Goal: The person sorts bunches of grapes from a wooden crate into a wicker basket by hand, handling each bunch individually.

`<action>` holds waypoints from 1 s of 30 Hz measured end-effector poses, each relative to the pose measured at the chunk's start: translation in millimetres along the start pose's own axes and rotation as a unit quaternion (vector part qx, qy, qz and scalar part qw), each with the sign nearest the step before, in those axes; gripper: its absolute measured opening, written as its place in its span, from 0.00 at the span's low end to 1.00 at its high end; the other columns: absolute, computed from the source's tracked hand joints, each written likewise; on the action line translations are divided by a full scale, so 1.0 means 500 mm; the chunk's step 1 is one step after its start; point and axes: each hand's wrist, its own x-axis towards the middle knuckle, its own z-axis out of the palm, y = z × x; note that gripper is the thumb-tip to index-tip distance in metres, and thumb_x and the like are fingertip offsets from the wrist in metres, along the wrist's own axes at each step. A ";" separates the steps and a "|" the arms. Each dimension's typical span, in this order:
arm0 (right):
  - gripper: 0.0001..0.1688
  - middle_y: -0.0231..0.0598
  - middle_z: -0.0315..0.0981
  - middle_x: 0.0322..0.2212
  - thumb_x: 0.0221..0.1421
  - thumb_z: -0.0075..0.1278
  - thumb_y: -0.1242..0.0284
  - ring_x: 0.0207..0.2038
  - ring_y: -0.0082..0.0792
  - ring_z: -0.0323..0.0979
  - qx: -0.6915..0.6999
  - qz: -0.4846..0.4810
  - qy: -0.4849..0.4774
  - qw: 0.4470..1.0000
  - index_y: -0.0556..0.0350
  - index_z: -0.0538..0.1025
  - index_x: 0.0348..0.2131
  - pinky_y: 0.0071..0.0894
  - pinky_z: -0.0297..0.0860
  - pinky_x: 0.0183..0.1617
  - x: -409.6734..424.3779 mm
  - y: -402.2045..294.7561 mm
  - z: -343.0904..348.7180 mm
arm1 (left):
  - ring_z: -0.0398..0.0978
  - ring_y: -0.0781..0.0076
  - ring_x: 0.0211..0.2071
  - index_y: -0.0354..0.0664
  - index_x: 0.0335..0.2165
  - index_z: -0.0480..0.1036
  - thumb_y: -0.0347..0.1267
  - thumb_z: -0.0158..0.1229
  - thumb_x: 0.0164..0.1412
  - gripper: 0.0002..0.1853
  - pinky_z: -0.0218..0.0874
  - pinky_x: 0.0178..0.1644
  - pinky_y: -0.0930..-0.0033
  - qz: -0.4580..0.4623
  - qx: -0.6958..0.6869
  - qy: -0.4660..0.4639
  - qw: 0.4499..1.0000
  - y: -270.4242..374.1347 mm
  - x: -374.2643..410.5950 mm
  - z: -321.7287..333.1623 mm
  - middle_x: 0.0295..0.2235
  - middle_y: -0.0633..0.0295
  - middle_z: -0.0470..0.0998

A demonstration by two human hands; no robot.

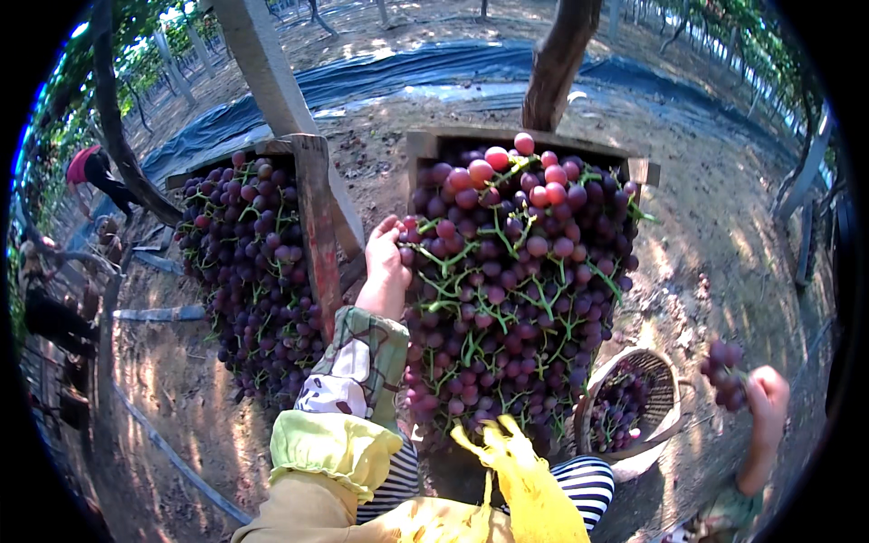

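My left hand (387, 261) touches the left edge of a heap of red-purple grapes (502, 292), its fingers curled against the fruit. Whether it grips a bunch there, I cannot tell. The heap rises above the rim of a wooden crate (421, 144), with redder grapes at the far side and green stems showing throughout. Off to the right, my right hand (767, 397) holds a small bunch of dark grapes (724, 375) by its upper end, apart from the crate. Between that hand and the crate stands a wicker basket (669, 387) with loose grapes (618, 407) inside.
A second heap of grapes (254, 271) lies left of a wooden post (318, 231). A concrete post (265, 61) and a vine trunk (560, 64) stand beyond the crates. Blue plastic sheeting (421, 68) crosses the ground. One person (98, 173) bends at far left.
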 end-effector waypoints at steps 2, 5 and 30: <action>0.10 0.33 0.71 0.21 0.53 0.47 0.71 0.24 0.20 0.66 0.071 -0.041 -0.013 0.997 0.60 0.73 0.25 0.21 0.61 0.28 0.070 -0.104 0.060 | 0.71 0.74 0.32 0.39 0.43 0.69 0.24 0.47 0.61 0.11 0.68 0.37 0.73 0.004 -0.014 0.009 1.000 0.007 0.002 -0.022 0.32 0.62 0.73; 0.15 0.33 0.72 0.25 0.56 0.46 0.66 0.26 0.19 0.67 0.211 -0.104 -0.152 0.960 0.61 0.74 0.34 0.17 0.62 0.29 0.199 -0.279 0.226 | 0.71 0.77 0.32 0.43 0.42 0.71 0.30 0.48 0.65 0.09 0.66 0.38 0.75 0.065 0.011 0.010 0.998 0.023 -0.019 -0.045 0.31 0.66 0.72; 0.12 0.41 0.78 0.32 0.48 0.58 0.68 0.35 0.34 0.76 -0.108 -0.335 0.022 0.936 0.52 0.81 0.34 0.31 0.70 0.42 0.498 -0.483 0.610 | 0.67 0.70 0.43 0.37 0.45 0.69 0.32 0.42 0.66 0.14 0.59 0.50 0.69 0.292 0.280 0.005 0.914 -0.061 -0.020 0.008 0.42 0.60 0.69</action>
